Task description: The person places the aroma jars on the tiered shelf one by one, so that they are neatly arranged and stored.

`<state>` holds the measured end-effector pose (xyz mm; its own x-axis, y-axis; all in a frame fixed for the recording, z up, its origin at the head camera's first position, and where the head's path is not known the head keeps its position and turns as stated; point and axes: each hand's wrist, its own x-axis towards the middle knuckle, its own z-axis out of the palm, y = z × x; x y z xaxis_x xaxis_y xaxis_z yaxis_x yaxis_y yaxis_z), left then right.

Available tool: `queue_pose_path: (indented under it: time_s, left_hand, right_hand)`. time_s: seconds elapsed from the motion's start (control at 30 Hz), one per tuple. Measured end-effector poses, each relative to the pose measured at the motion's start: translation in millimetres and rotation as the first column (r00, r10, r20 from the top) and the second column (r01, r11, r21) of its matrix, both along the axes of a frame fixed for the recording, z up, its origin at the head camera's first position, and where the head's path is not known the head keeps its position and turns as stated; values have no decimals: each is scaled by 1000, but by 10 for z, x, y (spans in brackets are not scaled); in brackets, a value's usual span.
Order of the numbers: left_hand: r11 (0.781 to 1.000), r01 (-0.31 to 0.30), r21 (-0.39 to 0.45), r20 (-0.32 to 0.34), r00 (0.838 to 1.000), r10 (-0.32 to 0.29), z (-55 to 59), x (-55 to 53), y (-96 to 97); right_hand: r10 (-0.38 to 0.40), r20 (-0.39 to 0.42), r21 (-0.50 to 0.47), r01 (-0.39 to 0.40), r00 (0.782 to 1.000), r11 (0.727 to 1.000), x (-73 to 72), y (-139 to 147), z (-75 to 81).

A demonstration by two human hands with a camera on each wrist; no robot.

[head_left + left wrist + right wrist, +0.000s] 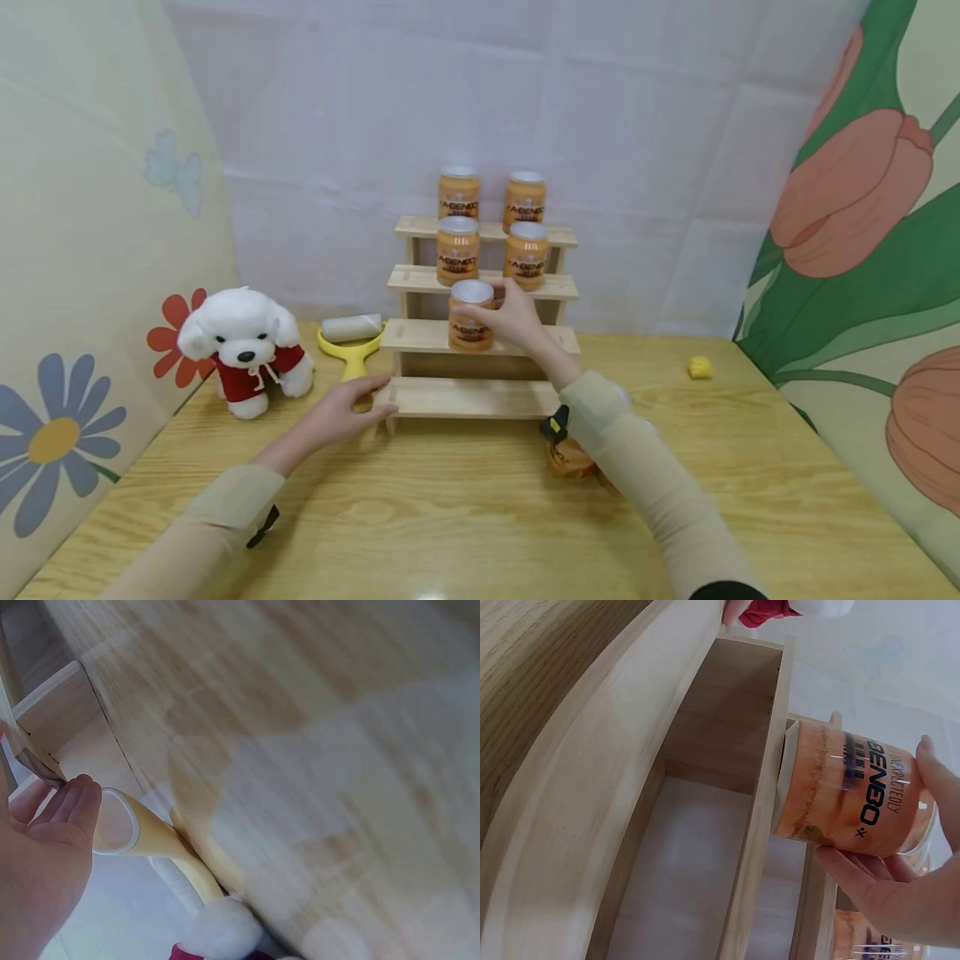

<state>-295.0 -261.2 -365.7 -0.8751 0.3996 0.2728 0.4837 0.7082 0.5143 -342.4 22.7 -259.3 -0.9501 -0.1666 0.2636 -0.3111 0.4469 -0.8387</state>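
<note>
In the head view, my right hand point(517, 317) grips an orange-labelled jar point(471, 325) with a pale lid, thumb and fingers round its sides. The jar is upright at the second step from the bottom of a wooden stepped rack point(420, 335); in the right wrist view its base point(789, 776) is right at the board. My left hand point(341, 414) holds the left end of the lowest step, thumb at the front; its fingers point(84, 799) meet the board's end in the left wrist view. Two matching jars point(458, 252) stand on the third step, two more point(525, 200) on the top.
More orange jars point(570, 460) are on the table right of the rack, partly hidden by my right forearm. Left of the rack are a yellow-handled roller point(354, 354) and a white plush dog point(243, 329) in red. A small yellow object point(701, 367) lies far right.
</note>
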Motion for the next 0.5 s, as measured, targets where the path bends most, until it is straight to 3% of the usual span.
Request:
queue_pose_path:
  time_s: [0.2, 0.4, 0.5]
  left_hand:
    - [1000, 3, -3, -10, 1000, -3, 13, -14, 9]
    - [1000, -3, -10, -16, 1000, 2, 5, -23, -2]
    - [1000, -3, -14, -16, 1000, 3, -5, -30, -3]
  right_hand:
    - [-15, -21, -2, 15, 1000, 1000, -40, -65, -10]
    - [55, -134, -12, -57, 989, 998, -96, -143, -13]
    - [77, -152, -15, -81, 985, 997, -123, -163, -19]
